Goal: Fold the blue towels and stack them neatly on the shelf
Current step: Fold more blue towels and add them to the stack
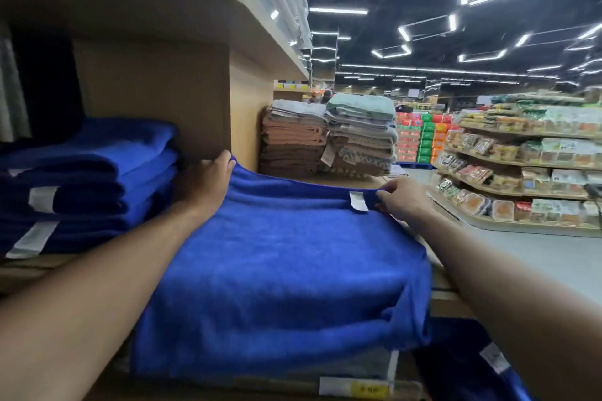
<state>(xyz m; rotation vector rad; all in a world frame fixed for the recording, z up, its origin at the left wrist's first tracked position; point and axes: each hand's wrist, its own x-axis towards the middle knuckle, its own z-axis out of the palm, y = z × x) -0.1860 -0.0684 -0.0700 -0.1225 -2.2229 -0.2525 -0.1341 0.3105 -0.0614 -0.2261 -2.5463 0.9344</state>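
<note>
Store aisle, wooden shelf [325, 180]. Blue towel [286, 270] spread flat; left hand [208, 179], right hand [400, 195] each pinch far corner. Mid-fold. Next: bring corners nearward, edges aligned; folded stack [88, 172] left of left hand.

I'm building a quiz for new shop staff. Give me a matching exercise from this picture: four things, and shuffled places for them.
1 left hand
2 right hand
3 folded blue stack
4 brown and grey towel stacks

A pinching the far edge of the blue towel by the white label
B beyond the wooden divider
C on the shelf, left of the blue towel
D gripping the far left corner of the blue towel

Pairs: 1-D, 2-A, 3-C, 4-B
</note>
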